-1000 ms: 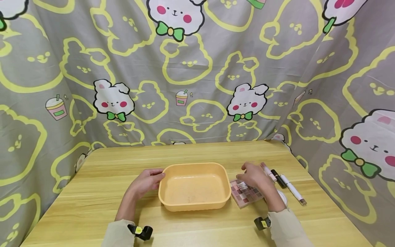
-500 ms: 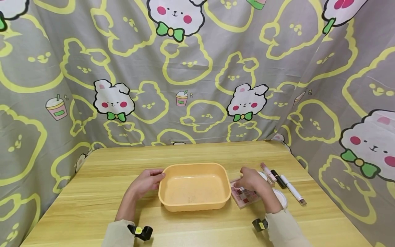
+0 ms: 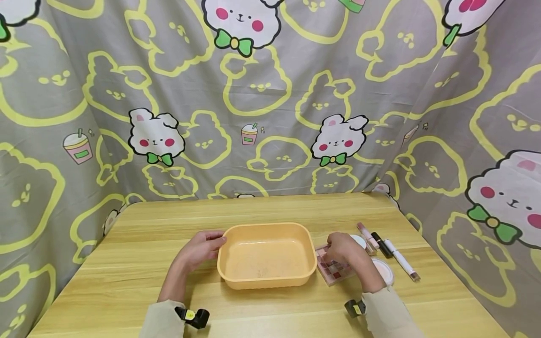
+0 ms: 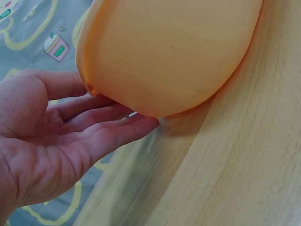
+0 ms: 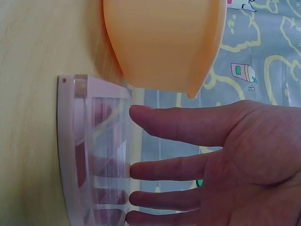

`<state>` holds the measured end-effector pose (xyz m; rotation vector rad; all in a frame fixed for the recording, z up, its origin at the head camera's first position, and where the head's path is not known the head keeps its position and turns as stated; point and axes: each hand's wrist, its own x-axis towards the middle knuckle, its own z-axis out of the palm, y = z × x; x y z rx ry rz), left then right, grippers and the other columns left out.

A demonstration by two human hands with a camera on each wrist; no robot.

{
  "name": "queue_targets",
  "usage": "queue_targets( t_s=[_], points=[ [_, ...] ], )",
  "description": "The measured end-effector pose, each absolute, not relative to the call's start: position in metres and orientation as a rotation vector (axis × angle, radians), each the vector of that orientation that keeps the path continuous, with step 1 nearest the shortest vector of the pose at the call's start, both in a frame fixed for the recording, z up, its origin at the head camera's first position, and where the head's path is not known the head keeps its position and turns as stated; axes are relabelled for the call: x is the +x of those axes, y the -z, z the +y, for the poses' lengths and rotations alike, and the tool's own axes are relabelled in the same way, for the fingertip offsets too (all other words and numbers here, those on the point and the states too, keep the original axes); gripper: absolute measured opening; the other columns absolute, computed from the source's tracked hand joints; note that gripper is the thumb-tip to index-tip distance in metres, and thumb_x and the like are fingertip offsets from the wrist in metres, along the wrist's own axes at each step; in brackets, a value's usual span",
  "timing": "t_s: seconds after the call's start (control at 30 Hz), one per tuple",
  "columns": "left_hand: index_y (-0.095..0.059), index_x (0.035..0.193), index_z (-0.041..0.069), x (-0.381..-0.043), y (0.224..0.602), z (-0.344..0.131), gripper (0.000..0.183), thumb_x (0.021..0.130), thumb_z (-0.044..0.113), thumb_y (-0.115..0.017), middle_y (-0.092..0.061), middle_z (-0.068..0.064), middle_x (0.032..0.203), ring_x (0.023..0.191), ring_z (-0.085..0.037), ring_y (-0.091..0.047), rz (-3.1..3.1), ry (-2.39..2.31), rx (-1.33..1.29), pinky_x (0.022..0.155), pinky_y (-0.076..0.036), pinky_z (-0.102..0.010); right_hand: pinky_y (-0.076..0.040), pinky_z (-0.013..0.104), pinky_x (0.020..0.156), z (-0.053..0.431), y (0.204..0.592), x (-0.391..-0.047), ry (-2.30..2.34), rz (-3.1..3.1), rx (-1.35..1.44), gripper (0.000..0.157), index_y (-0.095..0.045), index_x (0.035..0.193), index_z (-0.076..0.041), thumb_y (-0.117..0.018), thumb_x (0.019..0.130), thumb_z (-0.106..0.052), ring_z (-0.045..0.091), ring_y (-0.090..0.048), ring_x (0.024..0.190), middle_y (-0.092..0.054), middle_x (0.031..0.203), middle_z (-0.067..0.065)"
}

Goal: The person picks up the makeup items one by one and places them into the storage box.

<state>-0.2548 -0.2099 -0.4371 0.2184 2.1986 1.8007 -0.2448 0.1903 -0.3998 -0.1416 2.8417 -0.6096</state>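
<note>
A yellow-orange plastic basin (image 3: 266, 282) rests on the table, nothing inside it. At its left end my left hand (image 3: 203, 246) touches the outer wall; the left wrist view has the thumb at the rim and the fingers loosely extended below it. To the right of the basin lies an eyeshadow palette (image 3: 331, 273) with a clear lid and pink frame. My right hand (image 3: 346, 249) is over the palette and partly hides it. In the right wrist view, straight fingers (image 5: 169, 168) and the thumb have their tips right at the clear lid (image 5: 110, 155).
Right of the palette are a round white-edged compact (image 3: 383, 271) and a white round lid (image 3: 358, 241), partly behind the right hand. Beyond lie pink tubes (image 3: 367, 236), a black tube (image 3: 382, 245) and a white pen-like stick (image 3: 401, 259). A patterned curtain (image 3: 270, 159) surrounds the wooden table (image 3: 253, 314).
My right hand has shifted slightly left and down onto the palette, uncovering the white lid and the round compact. My left hand and the basin have stayed in place.
</note>
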Motion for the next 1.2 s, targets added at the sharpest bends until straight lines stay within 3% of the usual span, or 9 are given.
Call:
queue_targets(
  t_s=[0.6,0.9,1.2],
  points=[
    [-0.05,0.141,-0.011,-0.2545,0.437,-0.2101,0.043,0.106,0.014,-0.051,-0.061,-0.028,0.134,0.117,-0.031,-0.065,2.19,-1.8,0.24,0.095,-0.058,-0.04,-0.058,0.043,0.073,0.1898,0.3923,-0.2423,0.564,2.801,-0.153,0.041,-0.068,0.109,0.004,-0.084,0.078,-0.018,0.025,-0.064,0.086,-0.071,0.102,0.015],
    [-0.05,0.141,-0.012,-0.2551,0.4365,-0.2107,0.044,0.106,0.015,-0.05,-0.061,-0.027,0.133,0.116,-0.029,-0.066,2.188,-1.801,0.245,0.095,-0.058,-0.04,-0.058,0.044,0.077,0.1888,0.392,-0.2424,0.577,2.783,-0.177,0.04,-0.07,0.11,0.003,-0.083,0.079,-0.018,0.025,-0.065,0.091,-0.071,0.103,0.011],
    [-0.05,0.141,-0.012,-0.2552,0.4369,-0.2103,0.044,0.106,0.015,-0.05,-0.06,-0.028,0.134,0.117,-0.03,-0.065,2.184,-1.8,0.243,0.096,-0.058,-0.041,-0.058,0.044,0.077,0.1895,0.3933,-0.2421,0.63,2.781,-0.111,0.065,-0.058,0.128,0.011,-0.085,0.076,-0.017,0.026,-0.064,0.093,-0.067,0.119,0.023]
  ],
)
